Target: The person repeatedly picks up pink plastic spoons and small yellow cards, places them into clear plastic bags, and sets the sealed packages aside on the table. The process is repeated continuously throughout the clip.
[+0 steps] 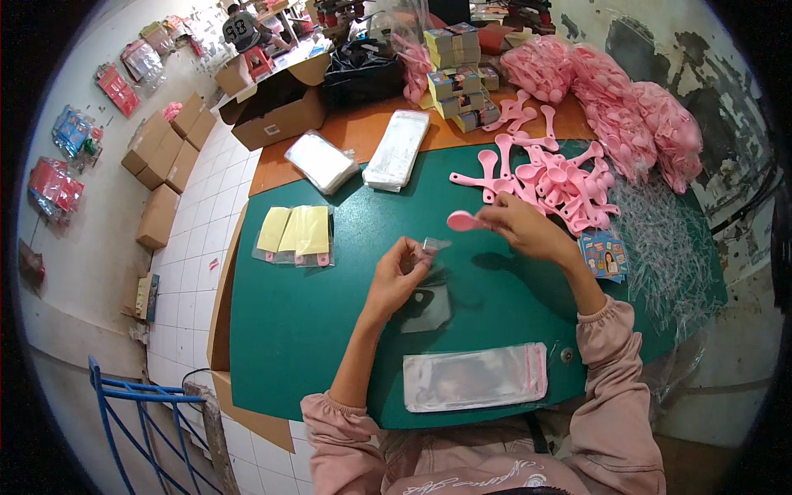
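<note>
My left hand (398, 279) is closed on the upper edge of a clear plastic bag (429, 307), which hangs down over the green tabletop. Between the fingers of my right hand (528, 228) is a pink measuring spoon (464, 220), its bowl pointing left toward the bag's mouth. The spoon and the bag are apart. Behind my right hand lies a loose heap of pink measuring spoons (557, 175). Blue printed cards (605, 256) lie beside my right wrist. Close to my body is a flat stack of clear bags (474, 379) with a pinkish strip at its right end.
Filled bags with yellow cards (295, 233) lie at left. Two packs of clear bags (398, 150) sit farther back, near card stacks (456, 78) and bulging bags of pink spoons (606, 95). Plastic strips (668, 239) cover the right side. A blue metal frame (140, 392) stands lower left.
</note>
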Demonstrator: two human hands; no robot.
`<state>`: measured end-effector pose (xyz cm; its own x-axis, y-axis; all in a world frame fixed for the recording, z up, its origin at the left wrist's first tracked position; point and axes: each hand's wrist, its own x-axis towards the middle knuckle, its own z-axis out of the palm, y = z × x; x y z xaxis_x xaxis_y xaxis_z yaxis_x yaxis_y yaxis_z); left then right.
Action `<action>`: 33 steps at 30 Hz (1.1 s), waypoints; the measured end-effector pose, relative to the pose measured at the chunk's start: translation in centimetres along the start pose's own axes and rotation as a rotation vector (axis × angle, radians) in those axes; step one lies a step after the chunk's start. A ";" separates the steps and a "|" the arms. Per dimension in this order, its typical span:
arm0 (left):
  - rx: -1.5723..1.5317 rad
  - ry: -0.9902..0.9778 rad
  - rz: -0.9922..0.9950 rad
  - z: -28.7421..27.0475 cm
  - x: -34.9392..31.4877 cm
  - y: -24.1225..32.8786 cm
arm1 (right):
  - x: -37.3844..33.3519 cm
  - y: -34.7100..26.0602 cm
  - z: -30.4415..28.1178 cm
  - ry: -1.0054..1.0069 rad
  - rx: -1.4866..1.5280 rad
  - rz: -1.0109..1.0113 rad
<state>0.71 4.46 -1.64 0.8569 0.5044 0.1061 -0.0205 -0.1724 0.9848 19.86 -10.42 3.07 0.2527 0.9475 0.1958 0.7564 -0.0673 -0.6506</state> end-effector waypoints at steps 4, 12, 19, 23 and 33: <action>-0.357 -0.047 -0.237 0.2 -0.1 1.8 | -0.1 -1.3 -0.2 0.000 0.046 0.030; -0.277 -0.126 -0.290 0.0 -0.4 2.6 | 0.4 -2.6 -0.2 0.232 0.370 0.125; -0.379 -0.119 -0.394 -0.1 -0.4 3.1 | 0.5 -2.7 -0.4 0.254 0.251 0.144; -0.253 -0.127 -0.321 0.0 -0.4 2.0 | 0.5 -3.3 -0.1 0.356 0.450 0.090; -0.276 -0.221 -0.351 0.0 -0.6 2.4 | 0.4 -5.1 0.6 0.298 0.502 0.077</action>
<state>0.15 3.70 0.70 0.9247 0.2950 -0.2406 0.1788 0.2213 0.9587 15.75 -9.49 5.97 0.5093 0.8123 0.2843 0.3693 0.0921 -0.9247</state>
